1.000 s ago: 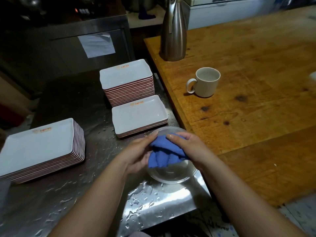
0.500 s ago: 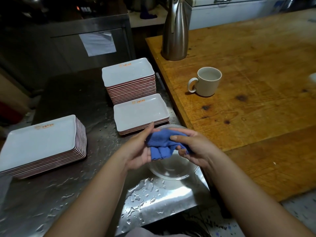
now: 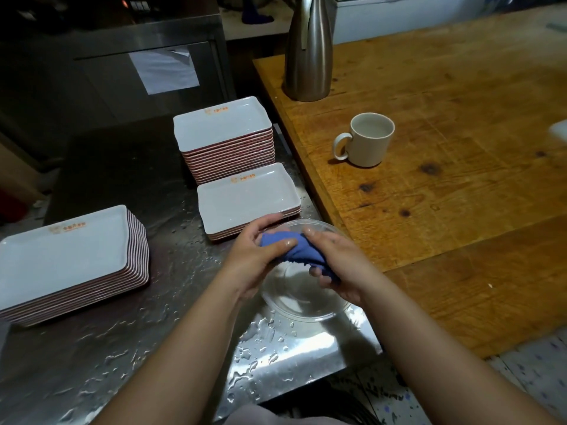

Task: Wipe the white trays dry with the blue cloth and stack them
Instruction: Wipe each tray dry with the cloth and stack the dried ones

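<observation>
Both hands grip the blue cloth over a clear glass bowl on the wet steel counter. My left hand holds its left end, thumb on top; my right hand wraps the right end, and the cloth is twisted between them. White trays with red-striped edges stand in three stacks: a low stack just behind the hands, a tall stack behind that, and a wide stack at the left.
The steel counter is covered in water drops. A wooden table adjoins on the right, carrying a white mug and a steel jug. Dark cabinets with a paper sheet stand behind.
Both hands have turned on the cloth, twisting it tighter over the bowl. My right hand has rolled so its fingers curl under the cloth's end. The trays have not moved.
</observation>
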